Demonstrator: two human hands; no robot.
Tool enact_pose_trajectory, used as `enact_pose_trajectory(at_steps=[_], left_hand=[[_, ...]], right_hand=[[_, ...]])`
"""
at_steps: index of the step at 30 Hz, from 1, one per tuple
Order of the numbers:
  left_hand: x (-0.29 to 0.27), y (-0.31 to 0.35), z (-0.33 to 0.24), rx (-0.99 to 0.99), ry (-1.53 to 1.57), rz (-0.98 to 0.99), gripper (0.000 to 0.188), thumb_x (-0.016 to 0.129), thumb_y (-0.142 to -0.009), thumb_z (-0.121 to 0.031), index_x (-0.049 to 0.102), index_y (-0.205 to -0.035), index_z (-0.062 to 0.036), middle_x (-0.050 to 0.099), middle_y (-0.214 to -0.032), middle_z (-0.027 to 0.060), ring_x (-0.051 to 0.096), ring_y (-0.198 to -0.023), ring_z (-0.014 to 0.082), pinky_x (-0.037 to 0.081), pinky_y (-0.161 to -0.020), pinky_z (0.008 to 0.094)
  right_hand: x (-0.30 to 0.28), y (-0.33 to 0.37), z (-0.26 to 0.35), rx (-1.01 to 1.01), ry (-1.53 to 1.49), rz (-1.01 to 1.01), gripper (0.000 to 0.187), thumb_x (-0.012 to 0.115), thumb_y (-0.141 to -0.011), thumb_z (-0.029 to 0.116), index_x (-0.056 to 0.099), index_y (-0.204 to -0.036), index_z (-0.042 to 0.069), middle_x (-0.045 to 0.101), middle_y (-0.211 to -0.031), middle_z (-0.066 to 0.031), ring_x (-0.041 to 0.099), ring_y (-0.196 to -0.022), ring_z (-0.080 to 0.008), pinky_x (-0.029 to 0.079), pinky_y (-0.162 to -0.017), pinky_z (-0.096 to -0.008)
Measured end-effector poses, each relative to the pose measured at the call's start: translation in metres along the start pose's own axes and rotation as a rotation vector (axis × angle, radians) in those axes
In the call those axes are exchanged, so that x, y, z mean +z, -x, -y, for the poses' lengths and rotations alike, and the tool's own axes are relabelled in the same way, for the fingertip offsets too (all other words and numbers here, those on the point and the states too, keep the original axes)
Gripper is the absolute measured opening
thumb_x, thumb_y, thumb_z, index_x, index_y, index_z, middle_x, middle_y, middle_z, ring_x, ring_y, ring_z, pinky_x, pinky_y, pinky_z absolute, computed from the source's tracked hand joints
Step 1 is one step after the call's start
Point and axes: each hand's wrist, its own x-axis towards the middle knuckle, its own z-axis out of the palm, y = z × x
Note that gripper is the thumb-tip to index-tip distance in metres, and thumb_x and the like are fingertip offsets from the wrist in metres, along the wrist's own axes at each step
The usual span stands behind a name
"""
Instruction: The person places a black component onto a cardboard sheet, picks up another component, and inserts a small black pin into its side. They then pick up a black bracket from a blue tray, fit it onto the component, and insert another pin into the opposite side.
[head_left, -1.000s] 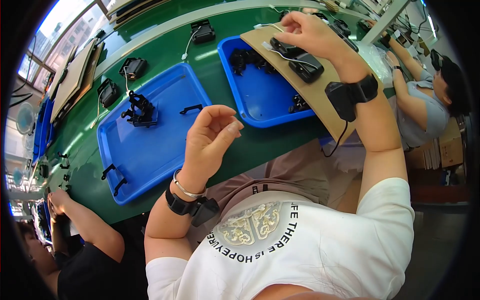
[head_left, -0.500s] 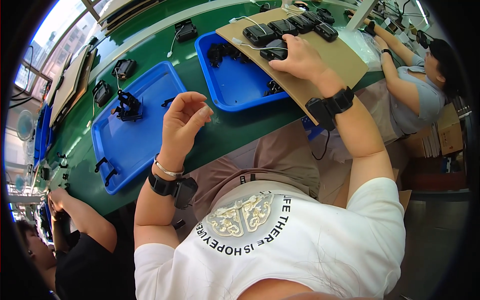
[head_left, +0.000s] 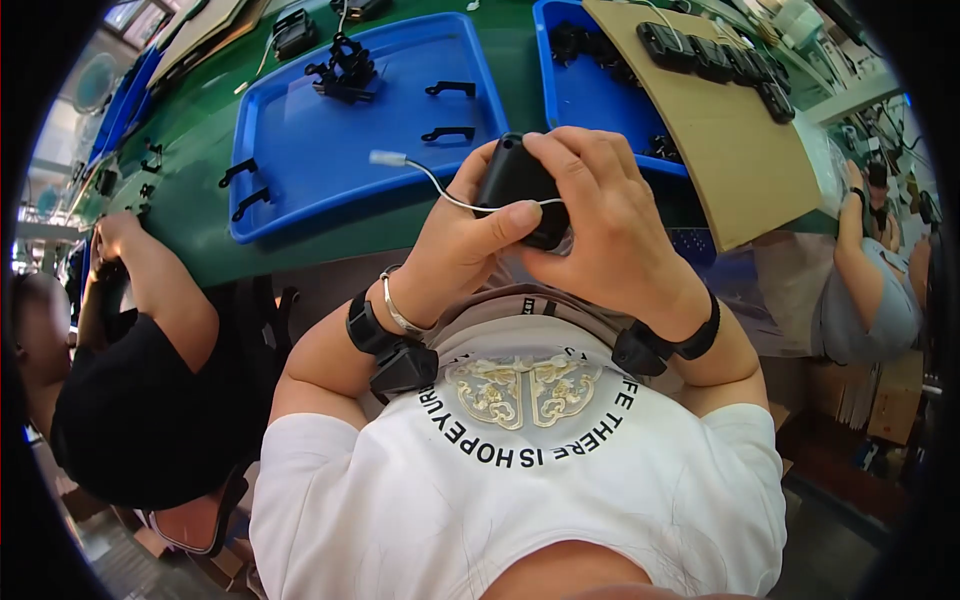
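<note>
Between my two hands, in front of my body, is a black plastic device (head_left: 516,178) with rounded corners. From it runs a thin white cable (head_left: 435,184) ending in a small white connector. My left hand (head_left: 465,225) grips the device from the left, its thumb lying by the cable. My right hand (head_left: 610,215) closes on the other side, fingers over the top edge. The blue tray (head_left: 400,170) just beyond holds small black brackets (head_left: 447,133) and a black clamp-like fixture (head_left: 345,70).
A second blue tray (head_left: 590,100) contains black parts, partly under a brown board (head_left: 700,150) bearing several black devices (head_left: 715,60). More devices (head_left: 295,35) lie on the green table (head_left: 200,220) at the back. One person (head_left: 140,390) sits at left, another (head_left: 870,300) at right.
My right hand has picked the black device off the board and brought it toward my body. My left hand has joined it there, and both now hold it. The view has turned.
</note>
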Motion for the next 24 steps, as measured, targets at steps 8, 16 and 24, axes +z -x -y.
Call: enact_pose_trajectory(at_steps=[8,16,24], left_hand=[[-0.031,0.051,-0.008,0.057,0.121,-0.221,0.039,0.054,-0.09,-0.017,0.038,-0.124,-0.0034,0.056,-0.109,0.0156,0.063,-0.09,0.0239,0.058,-0.066,0.0339],[-0.033,0.06,-0.009,0.101,0.068,-0.217,0.039,0.055,-0.089,-0.013,0.038,-0.124,-0.0036,0.057,-0.108,0.0148,0.063,-0.092,0.0245,0.058,-0.065,0.0341],[-0.047,0.058,0.001,0.276,-0.327,-0.256,0.048,0.062,-0.085,-0.01,0.037,-0.125,-0.0014,0.056,-0.11,0.0119,0.06,-0.097,0.0201,0.058,-0.07,0.0337]], right_hand=[[0.029,-0.041,-0.04,-0.082,-0.181,0.093,0.041,0.07,-0.075,0.027,0.059,-0.108,0.005,0.054,-0.112,-0.0113,0.051,-0.104,-0.0296,0.04,-0.091,-0.0401],[0.07,-0.066,-0.053,-0.071,0.337,0.269,0.018,0.065,-0.081,0.02,0.064,-0.092,0.006,0.052,-0.119,-0.0127,0.056,-0.101,-0.0291,0.045,-0.084,-0.0357],[0.022,-0.011,-0.03,0.0,-0.429,0.086,0.007,0.068,-0.078,0.008,0.061,-0.08,0.005,0.047,-0.126,-0.019,0.054,-0.11,-0.0308,0.047,-0.084,-0.0346]])
